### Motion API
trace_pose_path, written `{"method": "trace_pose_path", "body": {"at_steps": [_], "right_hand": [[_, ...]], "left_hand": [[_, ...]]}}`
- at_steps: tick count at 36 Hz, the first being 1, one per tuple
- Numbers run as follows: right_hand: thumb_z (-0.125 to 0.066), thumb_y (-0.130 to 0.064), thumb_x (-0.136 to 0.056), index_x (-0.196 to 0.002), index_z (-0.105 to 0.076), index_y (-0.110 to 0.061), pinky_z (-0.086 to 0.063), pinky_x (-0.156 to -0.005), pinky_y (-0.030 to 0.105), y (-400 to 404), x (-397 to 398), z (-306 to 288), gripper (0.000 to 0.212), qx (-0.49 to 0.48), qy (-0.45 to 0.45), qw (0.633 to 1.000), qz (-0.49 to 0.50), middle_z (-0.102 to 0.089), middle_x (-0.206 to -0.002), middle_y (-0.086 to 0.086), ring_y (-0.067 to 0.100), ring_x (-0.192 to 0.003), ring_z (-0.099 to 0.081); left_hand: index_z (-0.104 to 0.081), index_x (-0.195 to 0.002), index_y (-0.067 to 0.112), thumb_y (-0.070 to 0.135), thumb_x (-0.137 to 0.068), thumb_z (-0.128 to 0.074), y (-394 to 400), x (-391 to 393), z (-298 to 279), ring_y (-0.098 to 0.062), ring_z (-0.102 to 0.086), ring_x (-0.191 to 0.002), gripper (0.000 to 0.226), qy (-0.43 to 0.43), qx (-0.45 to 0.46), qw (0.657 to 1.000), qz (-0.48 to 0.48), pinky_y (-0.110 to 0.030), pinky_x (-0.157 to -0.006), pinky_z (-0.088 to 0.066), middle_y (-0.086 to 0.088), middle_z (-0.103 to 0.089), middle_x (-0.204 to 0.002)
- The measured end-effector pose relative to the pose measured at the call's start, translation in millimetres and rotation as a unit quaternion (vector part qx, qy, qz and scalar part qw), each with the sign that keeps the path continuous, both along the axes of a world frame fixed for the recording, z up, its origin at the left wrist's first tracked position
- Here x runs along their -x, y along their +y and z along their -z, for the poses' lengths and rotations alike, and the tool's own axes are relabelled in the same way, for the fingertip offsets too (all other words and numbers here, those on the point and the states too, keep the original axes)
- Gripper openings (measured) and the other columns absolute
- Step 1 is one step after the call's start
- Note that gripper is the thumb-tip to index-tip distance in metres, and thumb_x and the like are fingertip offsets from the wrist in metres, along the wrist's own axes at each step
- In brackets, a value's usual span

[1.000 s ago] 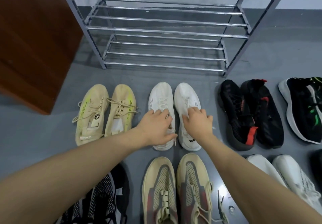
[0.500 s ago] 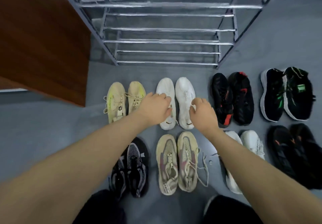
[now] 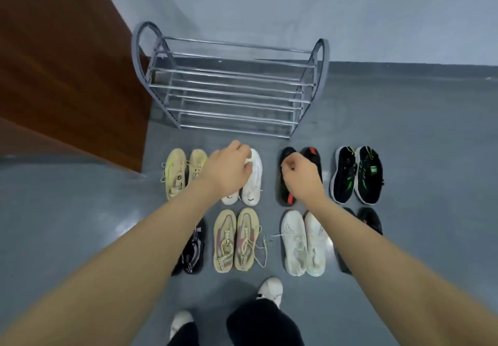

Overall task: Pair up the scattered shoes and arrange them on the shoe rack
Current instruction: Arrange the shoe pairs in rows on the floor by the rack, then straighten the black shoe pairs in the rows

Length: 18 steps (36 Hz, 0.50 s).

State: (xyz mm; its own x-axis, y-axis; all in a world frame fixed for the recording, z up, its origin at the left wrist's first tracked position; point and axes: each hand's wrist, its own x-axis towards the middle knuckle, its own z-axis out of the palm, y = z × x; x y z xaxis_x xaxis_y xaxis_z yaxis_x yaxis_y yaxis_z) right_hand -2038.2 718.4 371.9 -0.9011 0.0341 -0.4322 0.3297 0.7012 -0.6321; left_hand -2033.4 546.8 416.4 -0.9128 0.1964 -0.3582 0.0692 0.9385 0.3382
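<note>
Head view shows our left hand point(image 3: 229, 169) curled over the white shoes point(image 3: 252, 181) on the floor point(image 3: 80, 224); we cannot tell if it grips them. Our right hand point(image 3: 301, 176) is a fist holding nothing, above the black-and-red shoes point(image 3: 285, 192). Behind stands the metal shoe rack point(image 3: 231, 87).

Right hand point(image 3: 300, 177) off white pair point(image 3: 252, 181), now over black pair point(image 3: 287, 192).

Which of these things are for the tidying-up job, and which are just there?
For the job:
shoe rack
white pair, under the left hand
yellow pair
black-red pair
black-green pair
tan pair
off-white pair

Just there:
brown wooden cabinet
shoes on the person's feet
</note>
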Motion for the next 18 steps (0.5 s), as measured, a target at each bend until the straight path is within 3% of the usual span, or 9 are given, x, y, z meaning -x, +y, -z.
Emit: {"method": "trace_pose_path", "body": {"at_steps": [12,18], "right_hand": [[-0.042,-0.016,-0.093,-0.107,-0.053,-0.008,-0.044,-0.076,0.034,17.1,2.9,-83.5,0.019,-0.017,0.036,0.999,0.009,-0.057,-0.093,0.004,0.022,-0.081,-0.052],[-0.042,-0.018,-0.092,-0.110,-0.054,-0.011,-0.049,-0.084,0.040,23.0,-18.4,-122.5,0.023,-0.034,0.035,0.999,-0.001,-0.060,-0.105,0.008,0.027,-0.093,-0.057]], "left_hand": [[-0.056,-0.113,0.017,0.024,-0.098,-0.038,8.6,-12.8,-79.3,-0.019,-0.056,-0.102,0.024,0.019,-0.051,0.998,-0.028,-0.033,-0.087,-0.043,0.002,-0.056,-0.117],[-0.054,-0.111,0.016,0.024,-0.098,-0.038,12.5,-30.2,-113.0,-0.023,-0.057,-0.098,0.023,0.033,-0.058,0.997,-0.036,-0.033,-0.081,-0.042,0.000,-0.056,-0.113]]}}
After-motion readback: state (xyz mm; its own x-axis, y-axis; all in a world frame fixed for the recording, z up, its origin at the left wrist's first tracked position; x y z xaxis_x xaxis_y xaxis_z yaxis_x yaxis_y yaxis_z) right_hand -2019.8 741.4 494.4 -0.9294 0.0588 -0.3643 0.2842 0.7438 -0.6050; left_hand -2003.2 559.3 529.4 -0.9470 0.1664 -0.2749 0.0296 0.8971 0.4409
